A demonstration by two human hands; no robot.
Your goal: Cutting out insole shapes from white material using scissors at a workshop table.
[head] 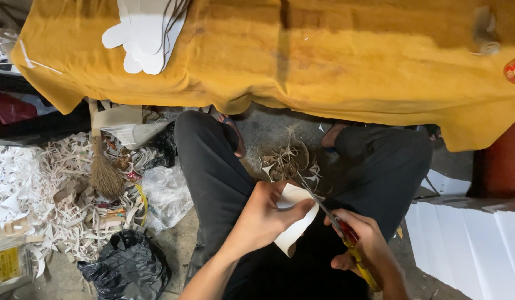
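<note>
My left hand grips a white card piece over my lap, thumb on top of it. My right hand holds scissors with red and yellow handles. Their blades reach up and left to the card's upper edge. Both hands are low in the view, between my knees in dark trousers. A stack of cut white shapes lies at the far left of the table covered in yellow cloth.
Paper trimmings are heaped on the floor at left, with a small broom, a clear plastic bag and a black bag. More offcuts lie between my feet. White sheets are stacked at right.
</note>
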